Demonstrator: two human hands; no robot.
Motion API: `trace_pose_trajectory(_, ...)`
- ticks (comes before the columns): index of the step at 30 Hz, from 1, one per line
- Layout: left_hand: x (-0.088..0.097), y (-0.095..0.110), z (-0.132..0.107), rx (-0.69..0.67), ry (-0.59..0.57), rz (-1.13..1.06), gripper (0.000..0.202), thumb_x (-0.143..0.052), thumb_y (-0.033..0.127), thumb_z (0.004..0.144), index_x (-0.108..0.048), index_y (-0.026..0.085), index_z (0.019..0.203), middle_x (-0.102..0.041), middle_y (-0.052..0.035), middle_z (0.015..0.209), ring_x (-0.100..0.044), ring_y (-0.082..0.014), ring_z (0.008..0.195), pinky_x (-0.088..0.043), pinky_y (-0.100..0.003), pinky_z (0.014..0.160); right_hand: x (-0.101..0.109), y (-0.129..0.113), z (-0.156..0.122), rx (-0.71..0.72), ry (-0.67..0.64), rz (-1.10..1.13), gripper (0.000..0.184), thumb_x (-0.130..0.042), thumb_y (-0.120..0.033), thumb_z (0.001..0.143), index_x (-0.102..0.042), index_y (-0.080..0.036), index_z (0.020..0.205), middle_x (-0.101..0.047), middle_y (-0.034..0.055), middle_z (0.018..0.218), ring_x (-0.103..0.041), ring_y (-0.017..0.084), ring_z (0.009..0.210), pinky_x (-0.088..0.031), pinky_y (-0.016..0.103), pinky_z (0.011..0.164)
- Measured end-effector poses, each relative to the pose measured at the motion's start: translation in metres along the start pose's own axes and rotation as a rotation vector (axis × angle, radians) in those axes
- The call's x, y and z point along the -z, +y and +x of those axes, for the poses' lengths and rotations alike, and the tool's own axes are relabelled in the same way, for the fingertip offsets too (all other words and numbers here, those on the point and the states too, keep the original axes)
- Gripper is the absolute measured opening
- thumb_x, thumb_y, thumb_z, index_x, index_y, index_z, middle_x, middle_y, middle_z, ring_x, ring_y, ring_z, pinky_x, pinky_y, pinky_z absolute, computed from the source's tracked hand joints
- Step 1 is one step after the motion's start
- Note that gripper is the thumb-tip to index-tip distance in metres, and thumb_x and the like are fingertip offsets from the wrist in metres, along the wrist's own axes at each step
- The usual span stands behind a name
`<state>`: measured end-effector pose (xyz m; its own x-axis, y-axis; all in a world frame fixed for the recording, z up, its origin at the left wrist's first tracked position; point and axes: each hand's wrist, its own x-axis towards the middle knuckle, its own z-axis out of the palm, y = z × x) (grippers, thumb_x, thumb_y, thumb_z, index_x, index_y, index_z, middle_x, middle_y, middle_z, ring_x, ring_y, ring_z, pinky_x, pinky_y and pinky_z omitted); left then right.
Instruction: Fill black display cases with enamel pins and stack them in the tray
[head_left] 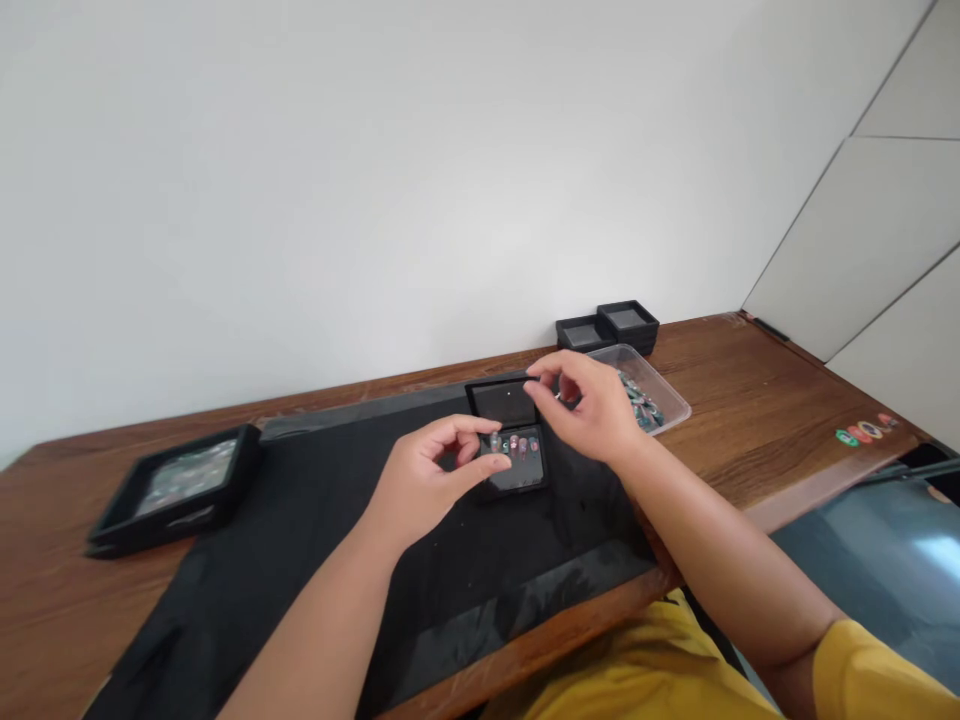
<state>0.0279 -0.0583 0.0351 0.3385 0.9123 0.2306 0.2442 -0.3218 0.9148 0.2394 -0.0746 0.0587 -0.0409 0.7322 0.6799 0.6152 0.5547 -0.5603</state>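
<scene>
A small black case [516, 476] lies on the dark mat with its lid [501, 402] raised. In it sits a row of small decorated pieces [523, 446] that look like press-on nails. My left hand [435, 462] is at the case's left side, thumb and index finger apart around the leftmost piece, without visibly gripping it. Over the lid's right corner is my right hand [585, 402], thumb and index tips brought close together. Whether they pinch the lid or some tiny piece cannot be made out.
A clear plastic tub [679, 404] of many small pieces stands right of my right hand. Behind it are stacked black boxes [628, 318]. A black tray [135, 500] with shiny contents lies at left. The black mat [322, 520] covers part of the wooden table [750, 390], against a white wall.
</scene>
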Motion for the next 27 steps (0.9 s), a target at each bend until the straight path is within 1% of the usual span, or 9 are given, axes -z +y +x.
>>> trace_pose_trajectory(3, 0.002, -0.003, 0.001, 0.038, -0.128, 0.186, 0.033, -0.078, 0.049, 0.068, -0.076, 0.021, 0.087, -0.043, 0.0065, 0.057, -0.042, -0.0114, 0.054, -0.039, -0.025, 0.056, 0.012, 0.005, 0.007, -0.192, 0.03, -0.057, 0.014, -0.061, -0.032, 0.09, -0.066, -0.02, 0.095, -0.066, -0.002, 0.076, -0.048, 0.009, 0.056, -0.039, 0.025, 0.058)
trace_pose_trajectory(5, 0.003, -0.005, 0.001, 0.078, -0.222, 0.309, 0.035, -0.077, 0.053, 0.07, -0.076, 0.022, 0.086, -0.045, 0.0058, 0.058, -0.042, -0.0124, 0.054, -0.035, -0.025, 0.054, 0.021, 0.011, 0.011, -0.307, 0.006, -0.12, 0.017, -0.061, -0.036, 0.09, -0.067, -0.021, 0.096, -0.067, -0.0015, 0.078, -0.049, 0.01, 0.057, -0.038, 0.025, 0.058)
trace_pose_trajectory(8, 0.005, -0.007, 0.001, 0.104, -0.278, 0.433, 0.035, -0.075, 0.055, 0.071, -0.076, 0.023, 0.085, -0.049, 0.0045, 0.06, -0.044, -0.0135, 0.054, -0.032, -0.025, 0.053, 0.035, 0.023, 0.015, -0.459, -0.058, -0.295, 0.021, -0.061, -0.04, 0.09, -0.068, -0.022, 0.097, -0.07, 0.0003, 0.081, -0.055, 0.013, 0.064, -0.038, 0.026, 0.061)
trace_pose_trajectory(10, 0.006, -0.008, 0.001, 0.1, -0.287, 0.449, 0.035, -0.074, 0.056, 0.071, -0.076, 0.024, 0.086, -0.049, 0.0043, 0.061, -0.044, -0.0138, 0.054, -0.032, -0.025, 0.053, 0.042, 0.031, 0.017, -0.551, -0.123, -0.422, 0.018, -0.061, -0.036, 0.089, -0.069, -0.022, 0.098, -0.071, 0.0028, 0.086, -0.06, 0.017, 0.073, -0.04, 0.027, 0.065)
trace_pose_trajectory(13, 0.008, -0.01, 0.001, 0.099, -0.314, 0.449, 0.035, -0.073, 0.056, 0.072, -0.076, 0.024, 0.086, -0.048, 0.0045, 0.059, -0.043, -0.0139, 0.052, -0.03, -0.025, 0.051, 0.047, 0.042, 0.017, -0.695, -0.278, -0.565, 0.014, -0.061, -0.023, 0.085, -0.069, -0.023, 0.097, -0.073, 0.006, 0.097, -0.064, 0.022, 0.088, -0.043, 0.03, 0.071)
trace_pose_trajectory(16, 0.009, -0.011, 0.002, 0.102, -0.337, 0.457, 0.036, -0.071, 0.057, 0.072, -0.075, 0.024, 0.086, -0.048, 0.0045, 0.059, -0.042, -0.014, 0.051, -0.028, -0.025, 0.051, 0.047, 0.05, 0.018, -0.838, -0.416, -0.647, 0.022, -0.064, -0.016, 0.078, -0.07, -0.026, 0.097, -0.073, 0.0063, 0.106, -0.066, 0.025, 0.096, -0.046, 0.032, 0.076)
trace_pose_trajectory(18, 0.008, -0.012, 0.003, 0.112, -0.34, 0.461, 0.037, -0.071, 0.057, 0.072, -0.075, 0.024, 0.087, -0.047, 0.0045, 0.059, -0.042, -0.0141, 0.052, -0.028, -0.025, 0.052, 0.046, 0.054, 0.017, -0.884, -0.476, -0.665, 0.03, -0.066, -0.014, 0.074, -0.07, -0.026, 0.102, -0.073, 0.0072, 0.11, -0.068, 0.026, 0.096, -0.048, 0.034, 0.078)
trace_pose_trajectory(22, 0.008, -0.014, 0.004, 0.144, -0.336, 0.432, 0.04, -0.072, 0.058, 0.071, -0.075, 0.024, 0.091, -0.045, 0.0053, 0.06, -0.043, -0.0145, 0.054, -0.029, -0.025, 0.053, 0.043, 0.062, 0.015, -0.867, -0.547, -0.646, 0.037, -0.069, -0.014, 0.071, -0.07, -0.025, 0.106, -0.073, 0.0091, 0.111, -0.069, 0.026, 0.094, -0.05, 0.033, 0.077)
trace_pose_trajectory(27, 0.009, -0.017, 0.005, 0.145, -0.342, 0.433, 0.041, -0.069, 0.058, 0.073, -0.075, 0.023, 0.093, -0.045, 0.0054, 0.061, -0.044, -0.0145, 0.055, -0.03, -0.025, 0.053, 0.042, 0.068, 0.014, -0.851, -0.538, -0.666, 0.04, -0.068, -0.013, 0.071, -0.068, -0.026, 0.109, -0.073, 0.0095, 0.111, -0.069, 0.027, 0.099, -0.051, 0.033, 0.079)
